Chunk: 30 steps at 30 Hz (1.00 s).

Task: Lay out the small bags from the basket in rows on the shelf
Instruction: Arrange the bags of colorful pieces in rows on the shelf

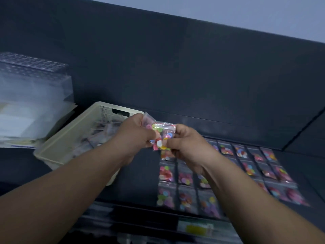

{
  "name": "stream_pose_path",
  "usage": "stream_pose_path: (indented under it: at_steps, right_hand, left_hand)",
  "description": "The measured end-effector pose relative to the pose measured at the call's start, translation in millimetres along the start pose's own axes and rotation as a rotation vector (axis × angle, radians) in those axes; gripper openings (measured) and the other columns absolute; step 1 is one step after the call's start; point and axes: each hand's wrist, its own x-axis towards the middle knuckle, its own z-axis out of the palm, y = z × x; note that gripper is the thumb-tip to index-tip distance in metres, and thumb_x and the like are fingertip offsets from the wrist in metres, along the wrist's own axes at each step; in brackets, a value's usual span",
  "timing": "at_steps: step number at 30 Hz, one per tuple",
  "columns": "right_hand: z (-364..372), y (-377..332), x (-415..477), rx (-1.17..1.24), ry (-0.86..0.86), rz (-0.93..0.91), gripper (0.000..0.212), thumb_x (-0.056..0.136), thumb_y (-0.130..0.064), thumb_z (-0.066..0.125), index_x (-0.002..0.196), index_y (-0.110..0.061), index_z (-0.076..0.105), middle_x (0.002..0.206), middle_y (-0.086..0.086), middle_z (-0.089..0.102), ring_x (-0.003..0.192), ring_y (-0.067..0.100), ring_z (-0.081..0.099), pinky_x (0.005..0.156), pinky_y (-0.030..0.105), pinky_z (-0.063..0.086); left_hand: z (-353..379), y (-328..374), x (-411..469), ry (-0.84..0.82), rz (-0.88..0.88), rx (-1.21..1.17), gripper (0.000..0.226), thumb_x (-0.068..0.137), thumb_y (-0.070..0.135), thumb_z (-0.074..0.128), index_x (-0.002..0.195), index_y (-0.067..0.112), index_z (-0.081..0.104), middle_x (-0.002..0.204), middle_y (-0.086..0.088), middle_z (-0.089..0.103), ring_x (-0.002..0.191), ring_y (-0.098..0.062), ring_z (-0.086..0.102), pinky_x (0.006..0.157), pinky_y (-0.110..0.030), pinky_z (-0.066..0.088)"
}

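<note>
Both hands are raised together over the dark shelf point(140, 169), just right of the cream basket point(82, 129). My left hand point(135, 136) grips a small clear bag of coloured buttons point(148, 125) at its left side. My right hand point(184, 143) pinches another small bag of coloured buttons point(162, 136) that overlaps the first. Inside the basket lie several more clear bags point(98, 134), blurred. On the shelf to the right, several small bags point(186, 178) lie flat in rows; my right forearm hides part of them.
A stack of clear plastic boxes and packets point(33, 95) stands at the left behind the basket. The shelf's dark back wall point(175, 76) rises close behind. A lower shelf edge with a label strip point(198, 228) runs along the bottom.
</note>
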Motion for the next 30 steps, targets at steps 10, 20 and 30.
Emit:
stream_pose_path:
  at_steps: [10,20,30]
  right_hand:
    - [-141,32,-91,0.182,0.075,0.109,0.01,0.089,-0.009,0.06,0.08,-0.013,0.057,0.077,0.009,0.055,0.062,0.014,0.052,0.044,0.017,0.046]
    - [-265,51,-154,-0.013,0.272,0.168,0.016,0.084,-0.01,0.066,0.073,-0.013,0.055,0.052,0.004,0.053,0.044,0.013,0.048,0.042,0.022,0.036]
    - [-325,100,-177,-0.334,0.292,0.442,0.01,0.09,-0.013,0.059,0.081,-0.008,0.061,0.061,0.006,0.055,0.051,0.012,0.049,0.049,0.021,0.04]
  left_hand:
    - [157,-35,-38,-0.131,-0.105,0.043,0.03,0.076,-0.014,0.064,0.076,0.013,0.051,0.068,-0.001,0.052,0.062,-0.014,0.055,0.056,-0.023,0.053]
    - [238,-45,-52,-0.137,-0.232,0.053,0.013,0.083,-0.002,0.065,0.091,0.007,0.061,0.078,-0.007,0.065,0.065,-0.014,0.064,0.053,-0.02,0.052]
    - [261,-47,-58,-0.121,-0.384,0.012,0.024,0.086,-0.006,0.051,0.105,0.006,0.06,0.083,-0.013,0.058,0.063,-0.016,0.059,0.048,-0.022,0.051]
